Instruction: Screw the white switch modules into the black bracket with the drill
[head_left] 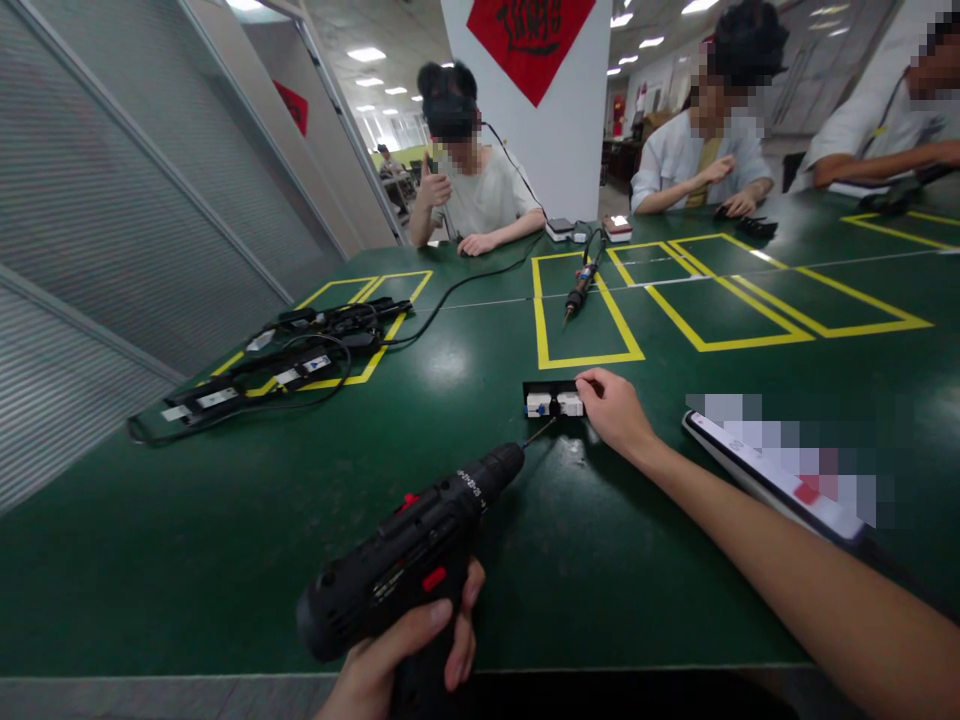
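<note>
A black power drill with red switches is held by its grip in my left hand, fingers wrapped round it. Its long thin bit points up and right, the tip at or very near a small black holder with white blocks on the green table. My right hand pinches the right end of this small black and white piece between thumb and fingers. The black part stands up behind the white blocks.
Black power strips and cables lie at the left. A screwdriver-like tool rests inside a yellow taped frame. A phone or tablet lies right, beside my forearm. Several people sit across the green table.
</note>
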